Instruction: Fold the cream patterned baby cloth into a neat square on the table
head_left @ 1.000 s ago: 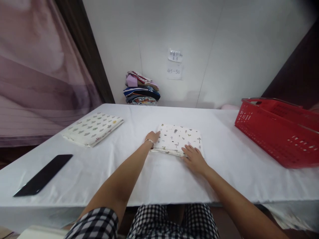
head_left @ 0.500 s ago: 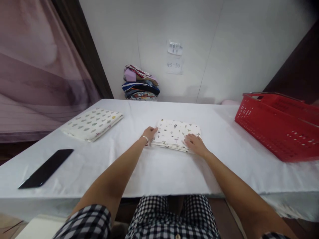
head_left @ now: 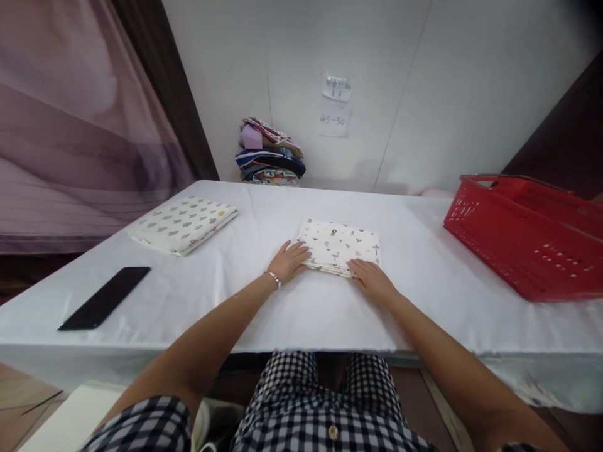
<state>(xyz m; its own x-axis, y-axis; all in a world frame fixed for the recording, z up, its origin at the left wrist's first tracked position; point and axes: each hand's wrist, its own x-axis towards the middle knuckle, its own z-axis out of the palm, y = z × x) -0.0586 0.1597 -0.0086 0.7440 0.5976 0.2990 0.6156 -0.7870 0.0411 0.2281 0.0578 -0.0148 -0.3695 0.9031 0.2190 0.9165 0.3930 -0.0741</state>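
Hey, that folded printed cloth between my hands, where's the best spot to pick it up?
Probably by the near edge of the folded printed cloth, where its stacked layers show. It lies flat, so slide fingers under from your side, left hand and right hand at its two near corners.

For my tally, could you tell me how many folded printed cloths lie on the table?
2: one under both hands at the centre, one at the far left.

Item: folded cloth [head_left: 340, 247], white with small printed figures
Pose: laid flat
Place: centred on the white-covered table [head_left: 424, 301]
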